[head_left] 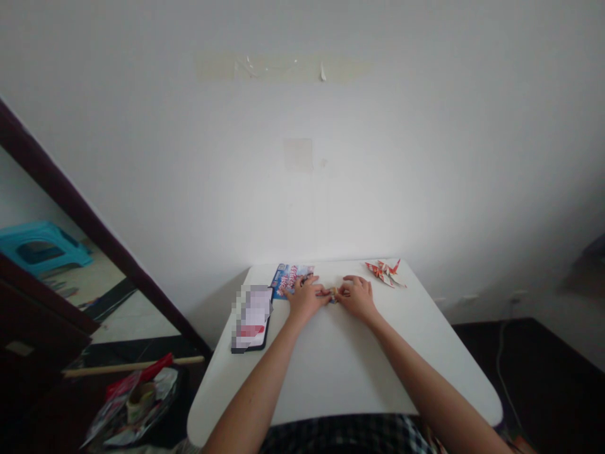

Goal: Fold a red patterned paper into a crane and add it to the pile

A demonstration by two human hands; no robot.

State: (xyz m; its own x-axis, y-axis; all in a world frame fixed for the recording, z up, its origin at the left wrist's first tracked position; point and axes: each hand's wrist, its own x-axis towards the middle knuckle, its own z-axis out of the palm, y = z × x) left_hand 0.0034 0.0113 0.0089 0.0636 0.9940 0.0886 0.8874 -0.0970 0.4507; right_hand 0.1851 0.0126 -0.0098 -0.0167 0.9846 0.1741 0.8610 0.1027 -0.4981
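Note:
Near the back of the white table [340, 366], a small folded piece of coloured paper [333, 294] sits between my two hands. My left hand [306, 298] pinches its left side, with the wrist close to a blue printed sheet with pink lettering [283, 277]. From the other side, my right hand [358, 296] has its fingertips closed on the paper's right end. The fingers cover most of the paper, so its exact shape is hidden. Right of my right hand lie red-and-white folded paper figures [384, 272], which look like origami cranes.
A phone [253, 317], partly pixelated, lies at the table's left. The white wall [331, 208] meets the table's back edge. On the floor at left is a bag of rubbish with a tape roll [140, 400]; a blue stool [45, 243] shows in a dark-framed mirror. A cable [501, 366] hangs at right.

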